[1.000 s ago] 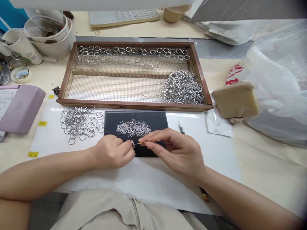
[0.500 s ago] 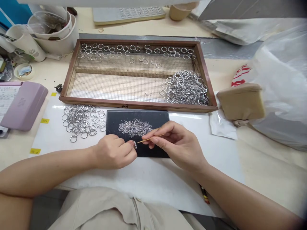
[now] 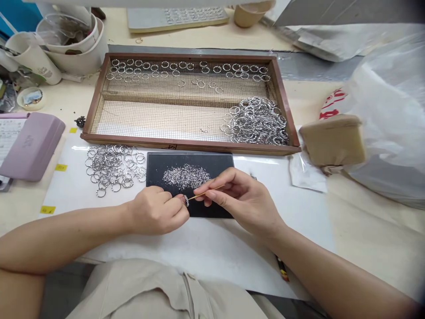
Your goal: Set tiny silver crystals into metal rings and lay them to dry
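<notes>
My left hand [image 3: 161, 211] is closed, pinching a small silver ring [image 3: 187, 201] at its fingertips above the front of a black tray [image 3: 212, 210]. Between thumb and fingers my right hand [image 3: 242, 195] grips a thin wooden stick [image 3: 212, 189], its tip at the ring. Whether the tip touches the ring I cannot tell. Behind my fingers, tiny shiny stones [image 3: 186, 176] lie heaped on the tray. A loose pile of silver rings [image 3: 114, 166] rests on the white sheet left of the tray.
A wooden-framed mesh tray [image 3: 159, 122] stands behind, with rings [image 3: 172, 66] in rows and a large ring heap [image 3: 259, 122] at right. Further left are a purple case [image 3: 35, 146] and white tubs [image 3: 79, 55]. A tan block [image 3: 334, 139] and plastic bag [image 3: 392, 119] sit right.
The stick's tip has moved slightly left and in closer to the ring, along with my right hand. My left hand stays nearly still, and the whole view has shifted a little.
</notes>
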Demonstrator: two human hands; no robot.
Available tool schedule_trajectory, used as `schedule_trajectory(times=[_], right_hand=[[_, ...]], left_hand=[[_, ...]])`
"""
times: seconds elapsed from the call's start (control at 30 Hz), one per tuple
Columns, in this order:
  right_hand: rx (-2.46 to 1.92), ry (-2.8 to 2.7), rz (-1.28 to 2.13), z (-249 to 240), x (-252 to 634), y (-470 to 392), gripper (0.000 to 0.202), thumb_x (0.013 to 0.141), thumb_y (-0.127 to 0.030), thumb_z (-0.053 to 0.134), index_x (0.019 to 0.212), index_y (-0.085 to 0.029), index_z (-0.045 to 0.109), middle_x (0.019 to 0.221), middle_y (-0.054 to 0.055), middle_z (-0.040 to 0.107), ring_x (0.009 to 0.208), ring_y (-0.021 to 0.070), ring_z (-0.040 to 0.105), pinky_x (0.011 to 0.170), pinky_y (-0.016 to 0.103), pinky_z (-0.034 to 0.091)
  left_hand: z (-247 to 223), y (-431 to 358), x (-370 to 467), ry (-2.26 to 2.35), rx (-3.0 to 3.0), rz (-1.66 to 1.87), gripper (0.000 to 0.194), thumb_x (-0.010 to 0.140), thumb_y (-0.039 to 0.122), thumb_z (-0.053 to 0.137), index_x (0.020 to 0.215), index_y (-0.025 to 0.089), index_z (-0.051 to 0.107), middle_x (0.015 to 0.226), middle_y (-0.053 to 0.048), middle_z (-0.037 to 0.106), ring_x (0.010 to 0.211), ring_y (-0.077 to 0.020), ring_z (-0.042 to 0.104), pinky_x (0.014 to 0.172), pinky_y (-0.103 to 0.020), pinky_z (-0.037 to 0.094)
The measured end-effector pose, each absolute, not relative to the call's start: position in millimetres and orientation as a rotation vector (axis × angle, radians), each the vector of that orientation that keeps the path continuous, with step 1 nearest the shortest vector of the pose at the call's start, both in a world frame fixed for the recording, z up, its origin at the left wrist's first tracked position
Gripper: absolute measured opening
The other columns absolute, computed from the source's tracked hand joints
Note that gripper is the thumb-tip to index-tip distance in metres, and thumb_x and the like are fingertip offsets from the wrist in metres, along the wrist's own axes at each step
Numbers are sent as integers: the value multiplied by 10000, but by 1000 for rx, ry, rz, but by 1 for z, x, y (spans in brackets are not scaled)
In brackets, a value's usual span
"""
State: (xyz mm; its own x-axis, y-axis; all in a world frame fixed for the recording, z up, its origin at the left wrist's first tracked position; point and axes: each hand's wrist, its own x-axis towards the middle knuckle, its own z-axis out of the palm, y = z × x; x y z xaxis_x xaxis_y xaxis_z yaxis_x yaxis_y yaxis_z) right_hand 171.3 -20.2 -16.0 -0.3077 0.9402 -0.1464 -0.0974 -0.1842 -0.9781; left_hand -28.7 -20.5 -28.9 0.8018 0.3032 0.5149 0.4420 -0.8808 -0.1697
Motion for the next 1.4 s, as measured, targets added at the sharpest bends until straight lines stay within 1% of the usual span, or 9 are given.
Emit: schedule_trajectory(times=[0.7, 1.17, 1.4], right_hand=[[-1106, -1217, 1658, -14, 169, -20, 111, 763, -179, 667, 734, -204, 563, 772, 13, 734, 700, 122, 702, 556, 205, 559], [-1152, -1214, 1662, -12, 169, -19, 148, 747, -247, 690, 723, -200, 551, 767, 30, 735, 693, 142, 701, 553, 241, 564], [-1119, -1206, 1663, -13, 169, -19, 134, 752, -221, 685, 728, -201, 554, 765, 23, 734, 694, 137, 702, 554, 227, 560]], left_hand=[[-27, -21, -29, -576, -2716, -696, 244, 764, 63, 621, 575, 150, 494, 448, 64, 422, 402, -75, 345, 386, -262, 219], [-27, -21, -28, -576, -2707, -690, 229, 765, 69, 614, 588, 151, 493, 455, 68, 419, 408, -69, 347, 394, -263, 219], [-28, -21, -29, -574, -2704, -682, 219, 770, 73, 605, 600, 154, 494, 461, 72, 411, 411, -66, 346, 393, -259, 228]])
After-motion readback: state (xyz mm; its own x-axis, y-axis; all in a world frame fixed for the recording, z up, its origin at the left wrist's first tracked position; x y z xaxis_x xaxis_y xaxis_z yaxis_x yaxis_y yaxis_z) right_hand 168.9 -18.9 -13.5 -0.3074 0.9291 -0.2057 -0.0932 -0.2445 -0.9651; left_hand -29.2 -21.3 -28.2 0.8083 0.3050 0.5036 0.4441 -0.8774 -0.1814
